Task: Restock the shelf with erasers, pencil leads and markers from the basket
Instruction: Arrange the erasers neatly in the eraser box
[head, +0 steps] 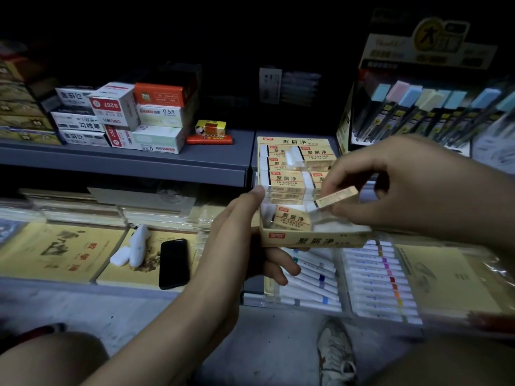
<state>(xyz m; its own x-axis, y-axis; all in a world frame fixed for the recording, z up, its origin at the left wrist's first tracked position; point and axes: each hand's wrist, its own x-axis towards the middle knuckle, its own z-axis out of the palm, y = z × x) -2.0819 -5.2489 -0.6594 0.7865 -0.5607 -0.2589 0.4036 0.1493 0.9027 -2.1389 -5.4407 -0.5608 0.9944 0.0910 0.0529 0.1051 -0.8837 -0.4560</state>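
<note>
Eraser (335,197) in a tan printed sleeve, one white end poking out to the lower left: from the head view it is pinched between the thumb and fingertips of the right hand (404,188), hanging just above the front right corner of the eraser box (315,241). Its long axis runs almost crosswise to the box, tipped a little up to the right, and it shows its narrow barcode side rather than the labelled face. The left hand (237,232) grips the box from its left side, thumb on the wall and fingers curled underneath, holding it up in front of the shelf (125,160). Inside, sleeved erasers lie flat in rows, labels up; the front row has one lying eraser (291,218) at the left and what looks like a bare gap directly under the held one. So the right hand is the nearer by far, and I would judge the piece needs turning flat and lowering straight down into that gap. A pencil lead display (418,115) stands to the right on the shelf, markers (373,274) lie on the lower level, and a dark phone (174,263) rests on notebooks (55,252) to the left.
</note>
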